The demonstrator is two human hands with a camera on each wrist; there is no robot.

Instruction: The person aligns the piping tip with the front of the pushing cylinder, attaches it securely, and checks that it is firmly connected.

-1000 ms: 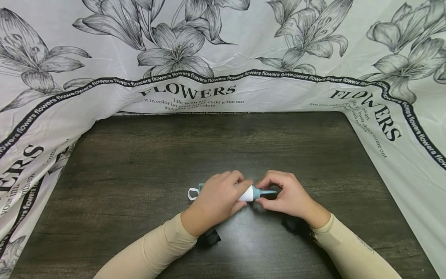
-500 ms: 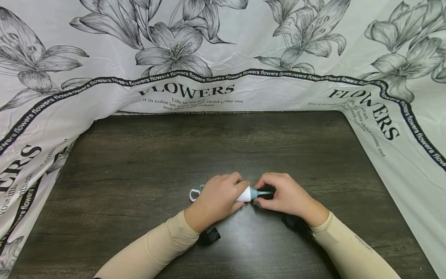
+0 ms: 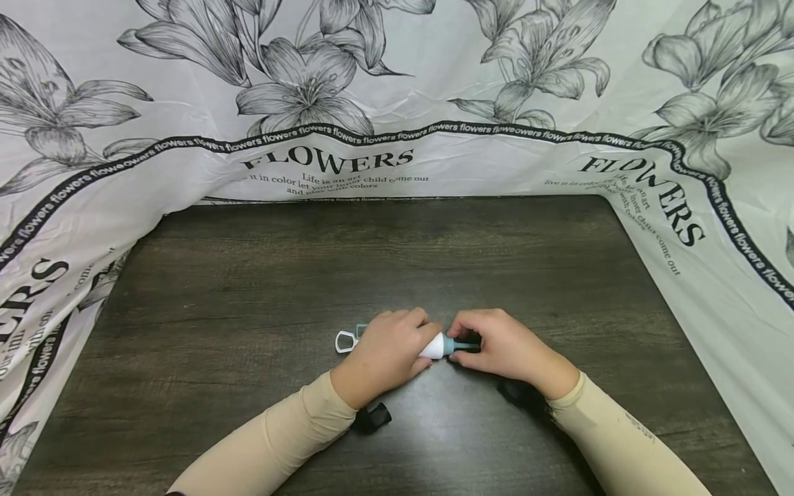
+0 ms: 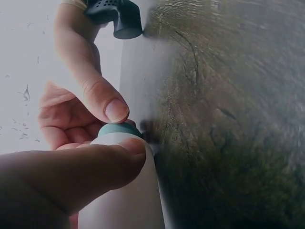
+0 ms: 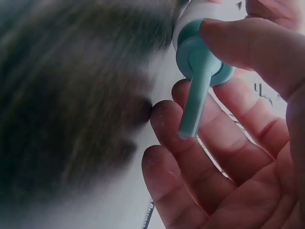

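Note:
A white tube (image 3: 432,346) with a teal nozzle (image 3: 462,345) lies sideways between my hands in the head view. My left hand (image 3: 389,351) grips its body, thumb along the near side. Past that hand, a white loop (image 3: 344,342) and a teal frame (image 3: 361,331) stick out at the left end. My right hand (image 3: 502,348) pinches the nozzle's base. In the right wrist view, its thumb presses the teal collar (image 5: 190,59), while the thin spout (image 5: 195,107) points out over the other fingers. The left wrist view shows both thumbs close together at the collar.
Both hands are over a dark wood-grain table (image 3: 310,262). A white flower-printed cloth (image 3: 484,162) rises along its back and sides. Black wrist devices (image 3: 374,418) sit under both forearms, which wear beige sleeves (image 3: 279,441).
The right hand has shifted slightly left and covers more of the spout. The left hand keeps its grip on the tube. The whole head view has drifted a little.

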